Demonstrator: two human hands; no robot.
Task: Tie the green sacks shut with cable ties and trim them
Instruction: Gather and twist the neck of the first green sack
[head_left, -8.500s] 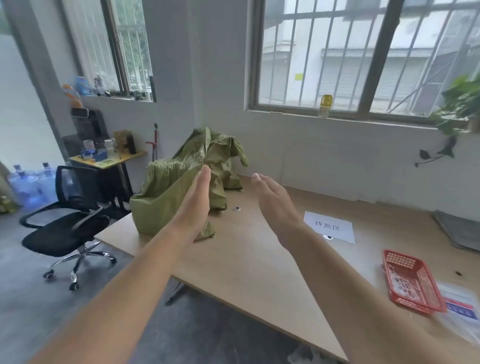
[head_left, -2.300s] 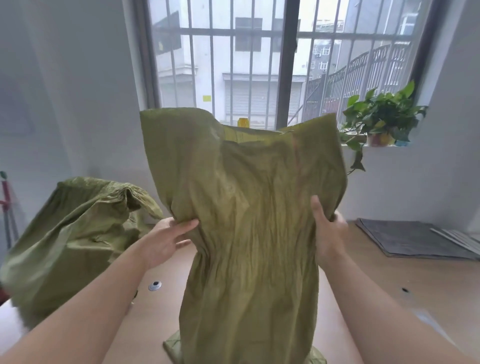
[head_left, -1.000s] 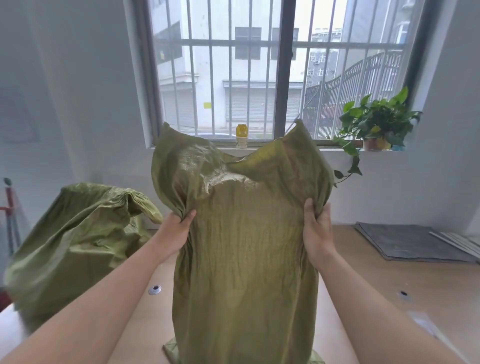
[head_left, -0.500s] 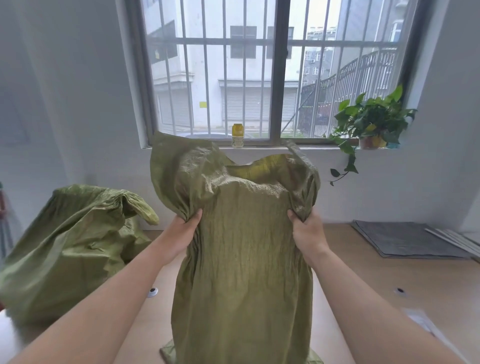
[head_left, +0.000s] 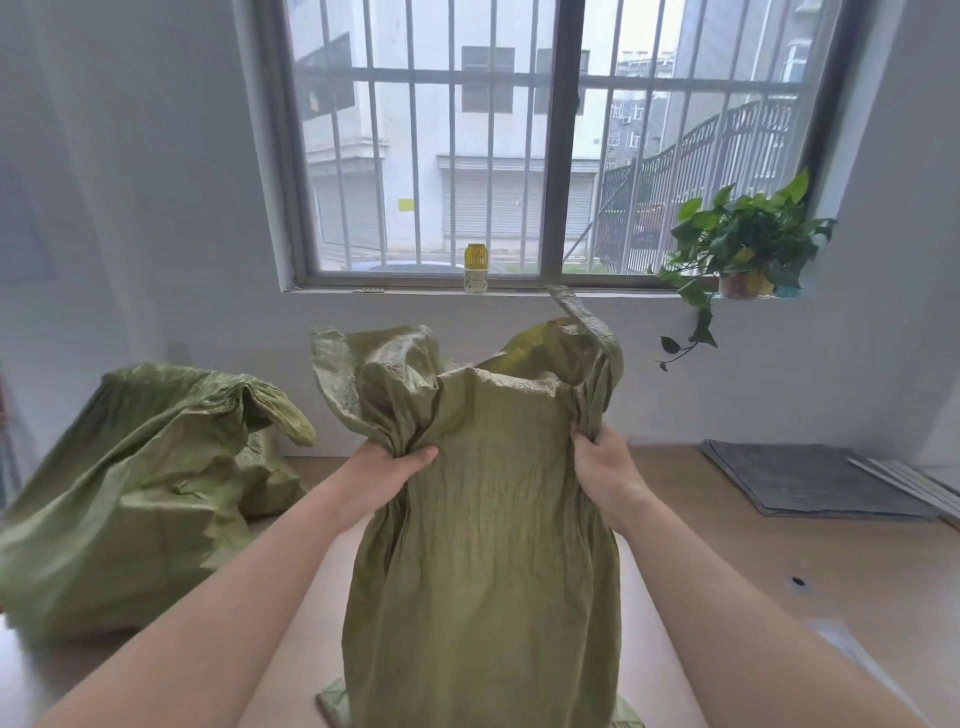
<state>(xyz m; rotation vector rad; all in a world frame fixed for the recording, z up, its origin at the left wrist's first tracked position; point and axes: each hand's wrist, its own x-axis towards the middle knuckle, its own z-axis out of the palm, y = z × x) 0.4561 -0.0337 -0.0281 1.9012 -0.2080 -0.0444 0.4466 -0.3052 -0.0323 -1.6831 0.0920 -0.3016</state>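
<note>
A green woven sack (head_left: 483, 561) stands upright on the wooden table (head_left: 779, 571) right in front of me. My left hand (head_left: 387, 470) grips bunched fabric on the left side of its neck. My right hand (head_left: 605, 470) grips the gathered fabric on the right side. Above both hands the mouth flares open, its two corners flopping outward. More green sacks (head_left: 135, 493) lie crumpled in a pile on the table to the left. No cable tie or cutter is in view.
A barred window fills the wall behind, with a small yellow bottle (head_left: 477, 267) and a potted plant (head_left: 743, 249) on the sill. Grey mats (head_left: 810, 483) lie at the table's back right. A cable hole (head_left: 797, 581) marks the tabletop on the right.
Both hands have drawn closer together and lower, gathering the sack's neck. The sack's top, earlier spread wide and tall, has sunk and crumpled.
</note>
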